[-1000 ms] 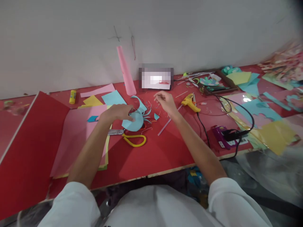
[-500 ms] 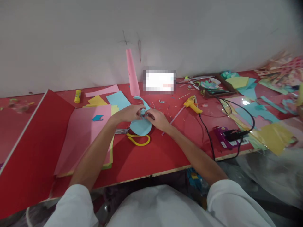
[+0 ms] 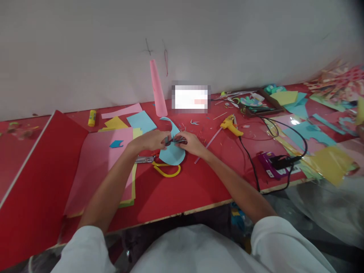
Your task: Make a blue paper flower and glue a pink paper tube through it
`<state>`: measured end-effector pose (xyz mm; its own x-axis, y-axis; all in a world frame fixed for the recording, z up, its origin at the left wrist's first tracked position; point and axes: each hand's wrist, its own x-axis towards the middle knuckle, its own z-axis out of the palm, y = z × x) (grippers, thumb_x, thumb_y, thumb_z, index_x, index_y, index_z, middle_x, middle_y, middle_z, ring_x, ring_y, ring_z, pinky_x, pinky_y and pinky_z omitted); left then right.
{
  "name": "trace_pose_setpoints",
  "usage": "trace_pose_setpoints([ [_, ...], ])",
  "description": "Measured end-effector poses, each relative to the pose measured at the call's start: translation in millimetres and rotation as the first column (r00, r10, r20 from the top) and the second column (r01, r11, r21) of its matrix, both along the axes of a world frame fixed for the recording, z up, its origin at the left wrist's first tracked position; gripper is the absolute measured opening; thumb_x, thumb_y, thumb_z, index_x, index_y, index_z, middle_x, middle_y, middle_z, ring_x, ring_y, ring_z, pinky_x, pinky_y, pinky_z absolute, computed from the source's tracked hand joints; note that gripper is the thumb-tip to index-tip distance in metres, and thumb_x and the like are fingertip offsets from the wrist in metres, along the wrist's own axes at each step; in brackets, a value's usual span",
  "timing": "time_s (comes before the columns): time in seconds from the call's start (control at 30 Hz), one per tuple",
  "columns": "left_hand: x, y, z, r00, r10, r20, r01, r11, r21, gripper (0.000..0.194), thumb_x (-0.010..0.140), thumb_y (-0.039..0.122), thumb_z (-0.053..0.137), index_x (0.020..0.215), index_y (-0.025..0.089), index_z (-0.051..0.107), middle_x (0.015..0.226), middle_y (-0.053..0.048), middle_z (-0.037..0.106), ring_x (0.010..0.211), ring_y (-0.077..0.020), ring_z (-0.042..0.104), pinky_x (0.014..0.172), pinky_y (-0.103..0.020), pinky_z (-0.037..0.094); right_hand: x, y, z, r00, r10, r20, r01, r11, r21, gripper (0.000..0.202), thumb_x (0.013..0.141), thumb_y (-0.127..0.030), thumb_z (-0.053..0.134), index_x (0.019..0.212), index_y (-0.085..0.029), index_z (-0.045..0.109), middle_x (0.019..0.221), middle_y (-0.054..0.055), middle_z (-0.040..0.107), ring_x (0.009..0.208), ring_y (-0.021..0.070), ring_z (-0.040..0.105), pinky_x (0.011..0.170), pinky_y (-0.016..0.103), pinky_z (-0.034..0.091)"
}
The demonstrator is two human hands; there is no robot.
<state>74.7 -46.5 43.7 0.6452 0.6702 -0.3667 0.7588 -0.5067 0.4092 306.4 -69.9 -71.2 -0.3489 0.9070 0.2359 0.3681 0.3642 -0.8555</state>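
Observation:
A cut piece of light blue paper (image 3: 172,154) with a curled strip at its top is between my hands, above the table. My left hand (image 3: 155,140) is closed, its fingers pinching the paper's left side. On the other side, my right hand (image 3: 191,143) is closed around a small dark tool (image 3: 180,140), which lies across the paper; its exact kind is unclear. Scissors with yellow handles (image 3: 167,175) lie on the table just below the paper, partly covered by it.
Left of my hands are stacked pink sheets (image 3: 96,167), a red folder (image 3: 36,178) and a glue stick (image 3: 91,118). A pink paper cone (image 3: 158,91) stands behind. To the right are a yellow glue gun (image 3: 232,126), a purple power box (image 3: 271,165) and a tray (image 3: 277,105).
The light blue paper has turned and shifted slightly right and down. More of the dark tool now shows between my fingers. Both hands have stayed at nearly the same spot.

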Motion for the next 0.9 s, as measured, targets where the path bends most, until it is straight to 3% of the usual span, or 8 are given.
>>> trace_pose_setpoints([
  [0.13,2.6,7.9,-3.3,0.971,0.051,0.235,-0.083,0.988,0.129,0.014,0.09,0.022,0.062,0.103,0.022,0.066,0.091,-0.003,0.073,0.081,-0.019,0.066,0.071,-0.032,0.042,2.0,2.5,2.1,0.999,-0.038,0.023,0.038,0.999,0.001,0.018,0.084,-0.034,0.081,0.088,-0.019,0.072,0.087,0.003,0.073,0.081,0.0185,0.064,0.077,0.031,0.049],
  [0.23,6.6,11.5,-6.0,0.873,0.134,0.469,-0.24,0.955,0.172,0.015,0.091,0.024,0.065,0.105,0.022,0.067,0.094,-0.004,0.075,0.087,-0.0182,0.068,0.08,-0.033,0.049,3.3,3.0,3.5,0.996,-0.082,-0.035,0.081,0.996,-0.036,0.032,0.083,-0.044,0.08,0.07,-0.02,0.064,0.068,-0.002,0.061,0.068,0.0156,0.054,0.069,0.03,0.045],
  [0.37,13.5,11.4,-8.9,0.672,0.309,0.673,-0.385,0.922,-0.039,0.045,0.081,0.038,0.083,0.12,0.022,0.064,0.096,-0.003,0.071,0.085,-0.0172,0.067,0.07,-0.029,0.052,0.6,1.3,6.3,0.905,-0.217,-0.366,0.171,0.973,-0.155,0.035,0.083,-0.052,0.081,0.091,-0.019,0.076,0.083,0.002,0.073,0.075,0.0177,0.063,0.074,0.032,0.054],
  [0.5,23.0,7.9,-10.3,0.566,0.378,0.733,-0.326,0.919,-0.222,0.029,0.082,0.039,0.081,0.095,0.02,0.065,0.082,0.0,0.062,0.07,-0.0125,0.058,0.059,-0.025,0.047,-5.6,-4.6,9.7,0.835,-0.283,-0.472,0.214,0.957,-0.196,0.043,0.084,-0.059,0.083,0.098,-0.019,0.078,0.089,0.004,0.077,0.079,0.0198,0.067,0.077,0.034,0.057],
  [0.6,26.2,8.3,-9.5,0.467,0.39,0.793,-0.431,0.884,-0.181,0.017,0.086,0.031,0.074,0.085,0.019,0.062,0.077,0.001,0.057,0.068,-0.011,0.052,0.06,-0.024,0.044,-13.9,-17.9,14.4,0.938,-0.2,-0.283,0.199,0.979,-0.034,0.041,0.093,-0.059,0.077,0.096,-0.019,0.077,0.088,0.005,0.077,0.079,0.0204,0.066,0.079,0.035,0.056],
  [0.67,23.9,11.2,-7.7,0.406,0.394,0.825,-0.514,0.845,-0.15,0.012,0.088,0.027,0.071,0.086,0.019,0.062,0.077,0.001,0.057,0.068,-0.0112,0.051,0.06,-0.024,0.043,-22.3,-31.5,18.3,0.998,-0.07,-0.009,0.071,0.991,0.11,0.031,0.1,-0.05,0.074,0.104,-0.02,0.078,0.102,0.009,0.079,0.093,0.023,0.069,0.09,0.038,0.056],
  [0.8,13.6,18.4,-1.7,0.359,0.336,0.871,-0.572,0.816,-0.08,0.013,0.087,0.026,0.071,0.083,0.02,0.061,0.075,0.001,0.054,0.068,-0.0117,0.048,0.059,-0.025,0.041,-40.5,-57.4,22.4,0.88,0.208,0.426,-0.329,0.915,0.232,0.043,0.099,-0.043,0.08,0.134,-0.019,0.072,0.134,0.017,0.072,0.128,0.0314,0.064,0.111,0.047,0.052],
  [0.9,8.4,19.4,4.0,0.388,0.275,0.88,-0.568,0.823,-0.007,0.014,0.086,0.026,0.07,0.081,0.021,0.058,0.075,0.001,0.051,0.068,-0.0126,0.045,0.061,-0.027,0.04,-48.8,-66.9,21.6,0.808,0.18,0.562,-0.379,0.888,0.261,0.054,0.1,-0.035,0.078,0.149,-0.018,0.061,0.143,0.02,0.066,0.135,0.0342,0.061,0.114,0.052,0.051],
])
